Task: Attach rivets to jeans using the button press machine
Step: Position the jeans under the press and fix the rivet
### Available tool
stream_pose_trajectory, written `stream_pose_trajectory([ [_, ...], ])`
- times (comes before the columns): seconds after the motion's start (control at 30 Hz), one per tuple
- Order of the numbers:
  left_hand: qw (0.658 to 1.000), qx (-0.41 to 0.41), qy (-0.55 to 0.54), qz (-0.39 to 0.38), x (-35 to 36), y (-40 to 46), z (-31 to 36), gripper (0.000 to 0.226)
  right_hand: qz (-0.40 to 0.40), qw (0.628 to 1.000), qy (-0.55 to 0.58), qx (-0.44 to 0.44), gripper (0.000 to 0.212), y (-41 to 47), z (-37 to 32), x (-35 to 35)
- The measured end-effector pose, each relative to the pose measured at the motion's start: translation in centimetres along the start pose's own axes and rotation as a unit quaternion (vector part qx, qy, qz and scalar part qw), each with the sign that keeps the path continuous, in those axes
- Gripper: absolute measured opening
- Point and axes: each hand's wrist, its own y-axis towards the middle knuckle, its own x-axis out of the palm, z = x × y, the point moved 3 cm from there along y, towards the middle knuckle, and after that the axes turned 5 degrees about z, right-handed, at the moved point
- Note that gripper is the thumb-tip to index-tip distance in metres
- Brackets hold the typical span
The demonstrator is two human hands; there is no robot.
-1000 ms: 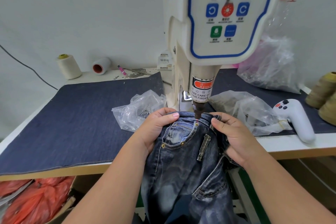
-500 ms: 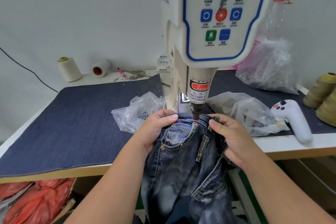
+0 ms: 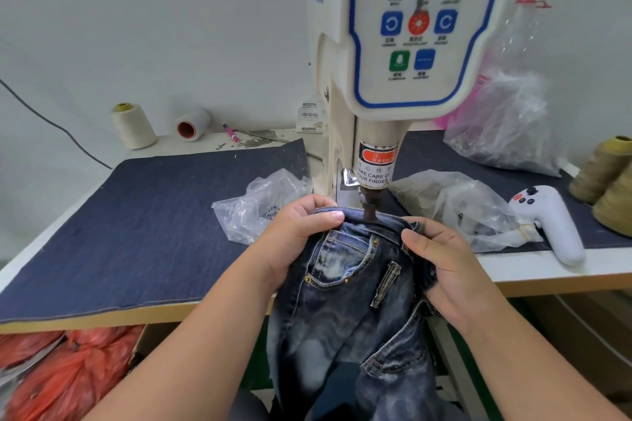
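Observation:
Dark washed jeans (image 3: 345, 311) hang over the table's front edge, waistband up under the press. The cream button press machine (image 3: 386, 55) stands in the middle, its dark punch (image 3: 370, 208) down on the waistband just above the coin pocket. My left hand (image 3: 290, 243) grips the waistband left of the punch, thumb on top. My right hand (image 3: 444, 267) holds the waistband and belt loop area right of it. Small brass rivets (image 3: 375, 242) show at the pocket corners.
A denim mat (image 3: 136, 222) covers the table. Clear plastic bags (image 3: 260, 205) (image 3: 461, 205) lie either side of the machine. A white controller (image 3: 550, 222) rests at right, thread cones (image 3: 612, 181) beyond it, spools (image 3: 133, 125) at back left. Red bags (image 3: 58, 376) sit below.
The jeans have slid toward me, so the punch now meets the waistband above the pocket rather than the pocket's corner. Both hands keep their grip. My view tilted up a little.

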Motion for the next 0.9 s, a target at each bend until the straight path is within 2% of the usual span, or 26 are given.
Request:
stream_pose_trajectory([
  [0.17, 0.998, -0.035, 0.032, -0.037, 0.6, -3.7, 1.4, 0.017, -0.03, 0.999, 0.015, 0.041, 0.022, -3.7, -0.1, 0.7],
  [0.27, 0.997, -0.019, 0.04, -0.069, 0.8, -6.6, 2.1, 0.016, -0.144, 0.981, -0.002, 0.127, 0.056, -6.2, -0.4, 1.9],
  [0.33, 0.994, 0.009, 0.05, -0.101, 1.1, -8.2, 2.8, 0.02, -0.221, 0.961, -0.048, 0.16, 0.064, -7.6, -0.7, 2.9],
  [0.47, 0.991, 0.04, 0.052, -0.117, 1.0, -10.1, 4.3, 0.019, -0.289, 0.947, -0.047, 0.135, 0.05, -9.3, -1.8, 4.8],
  [0.57, 0.994, 0.069, 0.077, -0.048, 0.4, -11.1, 4.7, 0.024, -0.288, 0.949, -0.006, 0.13, 0.049, -9.8, -2.4, 6.3],
  [0.63, 0.985, 0.112, 0.123, 0.044, -0.3, -12.1, 4.5, 0.036, -0.288, 0.95, 0.011, 0.122, 0.048, -10.0, -2.7, 7.3],
  [0.67, 0.972, 0.137, 0.157, 0.109, -0.7, -12.7, 4.2, 0.041, -0.283, 0.952, 0.01, 0.117, 0.048, -10.1, -2.9, 7.7],
  [0.73, 0.92, 0.194, 0.231, 0.251, -1.2, -14.5, 3.7, 0.049, -0.261, 0.96, 0.003, 0.105, 0.048, -10.2, -3.4, 8.2],
  [0.77, 0.895, 0.234, 0.253, 0.285, -1.1, -15.4, 3.5, 0.049, -0.253, 0.962, 0.008, 0.099, 0.049, -10.2, -3.8, 8.5],
  [0.83, 0.878, 0.299, 0.268, 0.261, -0.4, -16.9, 3.0, 0.049, -0.261, 0.962, 0.034, 0.078, 0.048, -10.3, -4.7, 9.2],
  [0.9, 0.863, 0.333, 0.316, 0.211, 0.4, -17.6, 2.4, 0.065, -0.267, 0.96, 0.058, 0.057, 0.045, -10.3, -5.5, 10.0],
])
